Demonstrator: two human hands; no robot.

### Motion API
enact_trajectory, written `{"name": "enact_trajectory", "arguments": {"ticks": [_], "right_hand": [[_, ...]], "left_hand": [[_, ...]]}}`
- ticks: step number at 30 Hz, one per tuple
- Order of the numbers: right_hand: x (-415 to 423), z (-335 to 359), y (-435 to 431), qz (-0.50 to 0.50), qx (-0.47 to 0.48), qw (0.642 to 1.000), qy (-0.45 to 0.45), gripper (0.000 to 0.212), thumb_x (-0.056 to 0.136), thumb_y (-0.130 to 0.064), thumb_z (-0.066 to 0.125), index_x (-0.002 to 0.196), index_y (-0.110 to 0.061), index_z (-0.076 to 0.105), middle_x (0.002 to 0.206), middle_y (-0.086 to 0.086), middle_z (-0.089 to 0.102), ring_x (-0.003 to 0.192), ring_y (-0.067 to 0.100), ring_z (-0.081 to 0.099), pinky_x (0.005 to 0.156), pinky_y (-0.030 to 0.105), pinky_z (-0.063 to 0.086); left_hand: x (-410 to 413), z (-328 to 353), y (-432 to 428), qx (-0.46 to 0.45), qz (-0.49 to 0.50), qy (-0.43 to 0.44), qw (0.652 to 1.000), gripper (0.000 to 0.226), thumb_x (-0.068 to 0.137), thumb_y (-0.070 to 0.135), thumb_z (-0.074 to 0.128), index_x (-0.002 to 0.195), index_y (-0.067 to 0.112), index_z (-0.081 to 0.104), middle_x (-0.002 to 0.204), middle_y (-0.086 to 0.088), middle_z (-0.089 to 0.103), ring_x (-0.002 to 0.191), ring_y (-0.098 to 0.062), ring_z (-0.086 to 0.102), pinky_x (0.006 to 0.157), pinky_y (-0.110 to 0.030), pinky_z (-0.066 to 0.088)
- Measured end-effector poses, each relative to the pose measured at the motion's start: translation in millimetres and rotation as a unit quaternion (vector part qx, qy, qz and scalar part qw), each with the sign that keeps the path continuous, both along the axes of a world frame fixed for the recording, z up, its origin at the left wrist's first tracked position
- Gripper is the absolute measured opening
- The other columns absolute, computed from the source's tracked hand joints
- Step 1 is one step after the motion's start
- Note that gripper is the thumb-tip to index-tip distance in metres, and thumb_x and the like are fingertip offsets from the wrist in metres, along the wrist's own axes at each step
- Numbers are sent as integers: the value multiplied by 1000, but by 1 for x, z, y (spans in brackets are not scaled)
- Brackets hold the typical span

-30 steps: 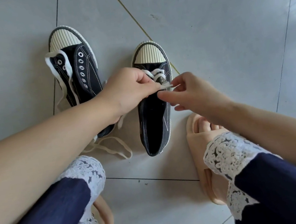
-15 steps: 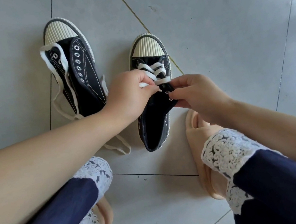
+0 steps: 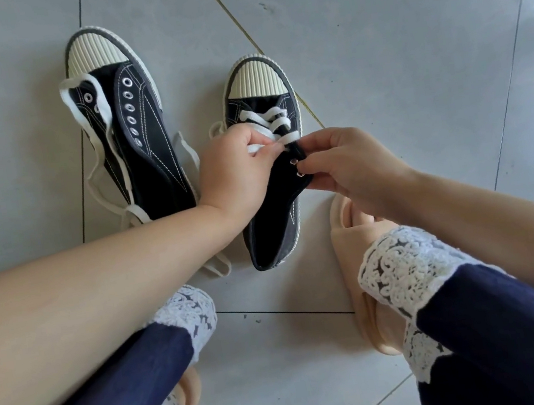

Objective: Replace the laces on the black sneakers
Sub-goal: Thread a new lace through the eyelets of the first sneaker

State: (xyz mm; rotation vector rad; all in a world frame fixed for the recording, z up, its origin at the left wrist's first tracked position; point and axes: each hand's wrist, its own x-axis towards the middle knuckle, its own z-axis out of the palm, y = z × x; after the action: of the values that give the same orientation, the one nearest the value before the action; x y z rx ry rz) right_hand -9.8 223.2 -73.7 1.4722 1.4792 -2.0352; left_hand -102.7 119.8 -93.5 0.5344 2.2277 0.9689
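- A black canvas sneaker with a ribbed cream toe cap (image 3: 149,164) lies at far left on the pale grey tiled floor (image 3: 374,47), toe pointing away from the person, its right row of metal eyelets (image 3: 130,106) bare.
- A loose flat white lace (image 3: 105,119) loops over that shoe's open throat. It trails down its left side onto the floor, and further strands show beside its right edge and beneath the left forearm.
- The left hand (image 3: 237,172) reaches in from the lower left over the gap between the two shoes. Its grip is closed on a free length of white lace at the second shoe's left eyelet row.
- The second black canvas sneaker (image 3: 273,232), a match for the first, sits just to its right, toe also pointing away. A threaded white lace (image 3: 275,119) crosses its throat in a few rows below the toe cap, and the eyelets nearer the heel are unfilled.
- The right hand (image 3: 353,161) comes in from the lower right. Its grip pinches the shoe's right eyelet flap between thumb and fingertips, beside two bare eyelets.
- A beige foam slide sandal (image 3: 346,235) sits on the floor close beside the second sneaker's heel.
- Navy trousers with white lacework cuffs (image 3: 404,272) fill the foreground.
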Motion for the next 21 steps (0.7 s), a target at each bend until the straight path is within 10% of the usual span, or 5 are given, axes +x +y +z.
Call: {"name": "enact_trajectory", "arguments": {"ticks": [14,21], "right_hand": [[-5,-11,7,5,34,999,13,15,86,-7,64,72,-14,61,57,-6,65,55,6,63,57,16,52],[0,-14,5,-47,-33,998,24,16,90,-9,52,79,-6,62,70,5,71,67,18,70,59,22,53]], "left_hand": [[1,0,2,-21,-3,-54,998,9,81,26,67,77,22,61,70,17,55,74,-4,53,71,-18,42],[-11,6,-2,-10,-110,16,994,15,77,24,71,87,16,64,64,20,49,70,-2,47,67,-16,37]]}}
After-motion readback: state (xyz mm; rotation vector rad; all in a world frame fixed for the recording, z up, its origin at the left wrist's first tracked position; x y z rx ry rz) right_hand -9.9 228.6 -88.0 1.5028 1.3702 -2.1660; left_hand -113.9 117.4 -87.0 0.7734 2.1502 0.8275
